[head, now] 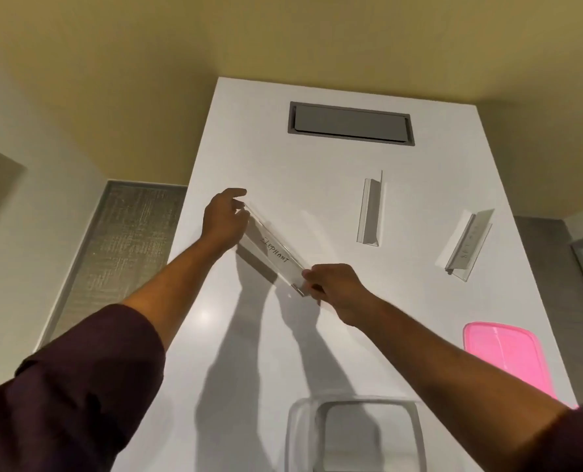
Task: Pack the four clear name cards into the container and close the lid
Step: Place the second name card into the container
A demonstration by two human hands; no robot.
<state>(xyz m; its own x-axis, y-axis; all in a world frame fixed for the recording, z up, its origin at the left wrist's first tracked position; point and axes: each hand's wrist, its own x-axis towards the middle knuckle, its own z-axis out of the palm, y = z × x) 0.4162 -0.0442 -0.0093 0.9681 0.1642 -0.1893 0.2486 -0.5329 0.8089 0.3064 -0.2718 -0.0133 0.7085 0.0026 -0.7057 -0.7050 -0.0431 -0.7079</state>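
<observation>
Both hands, the left hand (223,219) and right hand (334,289), are pinching the ends of the first name card (273,256) in their fingers beyond the empty container (354,434), while two more cards (371,209) are lying farther off and the pink lid (508,359) is waiting beside it.

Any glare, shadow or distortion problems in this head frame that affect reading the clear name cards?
Head view: wide-angle bend skews the white table; a glare spot sits near the left forearm; hard arm shadows fall toward the clear container. "ELEPHANT" reads on the held name card; the right-hand card text is too faint.
</observation>
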